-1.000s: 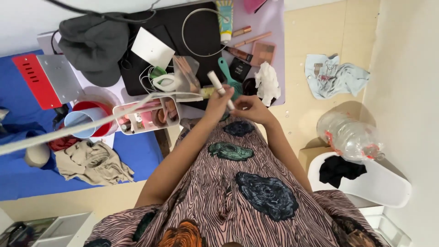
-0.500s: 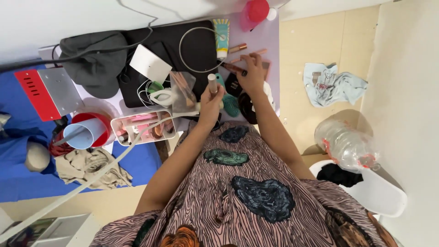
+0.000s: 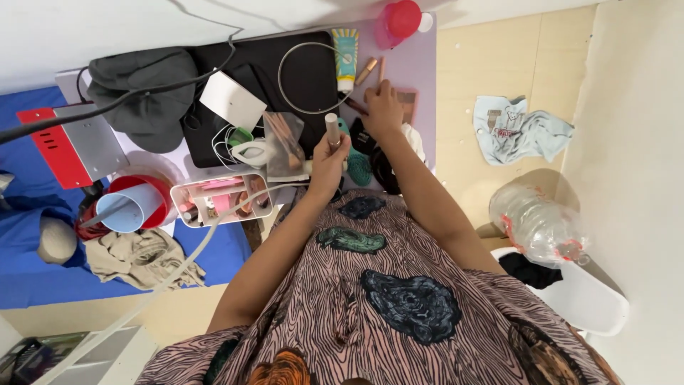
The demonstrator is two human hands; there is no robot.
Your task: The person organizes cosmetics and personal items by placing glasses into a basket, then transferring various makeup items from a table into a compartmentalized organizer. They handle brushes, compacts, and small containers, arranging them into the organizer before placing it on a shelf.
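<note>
slim pale makeup tube (image 3: pixel 331 130) upright in clenched left hand (image 3: pixel 328 158); right hand (image 3: pixel 382 108) spread flat.

Pink wood-grain dress, dark rosettes

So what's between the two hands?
In the head view, a teal brush and a small black compact lie between the left hand and right hand.

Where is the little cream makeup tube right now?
The cream makeup tube stands upright in the left hand, mid-picture, beside the teal hairbrush.
</note>
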